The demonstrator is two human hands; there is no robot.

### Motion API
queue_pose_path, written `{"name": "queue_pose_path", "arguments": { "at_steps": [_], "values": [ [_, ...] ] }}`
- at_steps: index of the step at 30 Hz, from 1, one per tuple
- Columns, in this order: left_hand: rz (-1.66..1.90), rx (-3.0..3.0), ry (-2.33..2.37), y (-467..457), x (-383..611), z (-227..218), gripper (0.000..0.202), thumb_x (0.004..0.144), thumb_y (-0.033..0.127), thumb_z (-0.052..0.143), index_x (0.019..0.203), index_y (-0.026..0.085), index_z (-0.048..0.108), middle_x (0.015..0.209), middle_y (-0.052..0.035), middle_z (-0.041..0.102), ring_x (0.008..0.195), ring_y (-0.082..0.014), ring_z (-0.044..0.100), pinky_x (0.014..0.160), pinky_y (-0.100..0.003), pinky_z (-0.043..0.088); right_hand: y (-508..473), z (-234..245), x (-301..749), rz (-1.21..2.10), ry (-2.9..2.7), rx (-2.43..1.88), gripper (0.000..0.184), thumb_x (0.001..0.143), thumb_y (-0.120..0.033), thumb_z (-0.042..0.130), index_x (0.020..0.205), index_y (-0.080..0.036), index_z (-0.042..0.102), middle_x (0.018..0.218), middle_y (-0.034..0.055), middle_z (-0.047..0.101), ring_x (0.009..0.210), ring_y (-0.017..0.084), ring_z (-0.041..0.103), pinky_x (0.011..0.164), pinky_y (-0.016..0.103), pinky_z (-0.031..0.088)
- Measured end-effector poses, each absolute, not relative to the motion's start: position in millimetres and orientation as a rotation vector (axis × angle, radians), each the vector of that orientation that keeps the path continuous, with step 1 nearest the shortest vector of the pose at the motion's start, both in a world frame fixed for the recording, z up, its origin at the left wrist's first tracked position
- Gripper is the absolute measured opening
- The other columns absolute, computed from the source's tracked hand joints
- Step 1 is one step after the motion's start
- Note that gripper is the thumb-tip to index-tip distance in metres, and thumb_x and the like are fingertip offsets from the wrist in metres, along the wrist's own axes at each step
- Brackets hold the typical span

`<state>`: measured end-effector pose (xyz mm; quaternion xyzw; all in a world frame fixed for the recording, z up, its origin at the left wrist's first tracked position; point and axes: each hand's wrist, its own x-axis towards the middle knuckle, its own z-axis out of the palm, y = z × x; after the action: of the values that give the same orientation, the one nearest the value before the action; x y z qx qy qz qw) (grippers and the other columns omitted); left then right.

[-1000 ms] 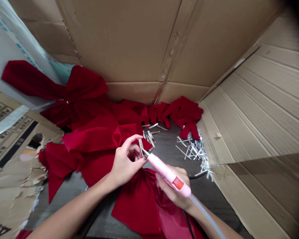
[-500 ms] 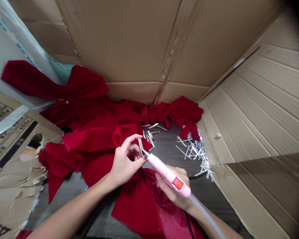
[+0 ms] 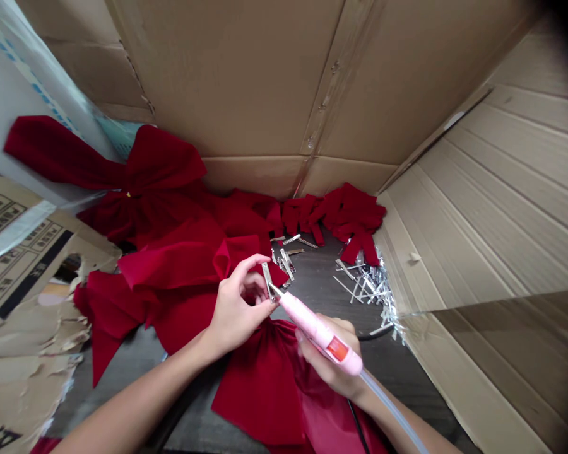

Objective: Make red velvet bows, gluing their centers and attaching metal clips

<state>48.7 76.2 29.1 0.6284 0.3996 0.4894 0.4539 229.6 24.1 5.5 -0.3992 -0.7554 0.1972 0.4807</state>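
Observation:
My left hand [image 3: 236,306] pinches a small silver metal hair clip [image 3: 267,280] between thumb and forefinger, holding it upright above the red velvet bows. My right hand [image 3: 334,359] is wrapped round a pink glue gun [image 3: 319,331] whose nozzle tip touches the clip. A clear glue stick [image 3: 390,410] sticks out of the gun's back end toward me. A red velvet bow [image 3: 269,384] lies on the dark table right under both hands.
More red bows [image 3: 156,189] are piled to the left and small red pieces [image 3: 345,217] at the back. Loose metal clips [image 3: 286,255] and silver strips [image 3: 369,287] lie on the dark table [image 3: 322,284]. Cardboard walls [image 3: 265,82] enclose the back and right; torn cardboard [image 3: 23,353] is at left.
Nothing has visibly moved; the glue gun tip stays against the clip held in my left hand.

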Motion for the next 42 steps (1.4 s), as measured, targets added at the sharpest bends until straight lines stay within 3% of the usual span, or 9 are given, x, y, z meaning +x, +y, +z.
{"name": "queue_pose_path", "arguments": {
  "at_steps": [42],
  "values": [
    [1.225,1.534,1.006,78.0,47.2,29.8,0.054,0.071,0.012,0.070,0.120,0.021,0.049,0.067,0.0054,0.058,0.057,-0.0098,0.054,0.053,-0.020,0.044,24.1,4.9,229.7,0.442,-1.857,-0.952,0.019,0.081,-0.009,0.052,0.067,-0.021,0.047,0.054,-0.0034,0.046,0.044,0.013,0.047,0.045,0.027,0.037]
  ]
}}
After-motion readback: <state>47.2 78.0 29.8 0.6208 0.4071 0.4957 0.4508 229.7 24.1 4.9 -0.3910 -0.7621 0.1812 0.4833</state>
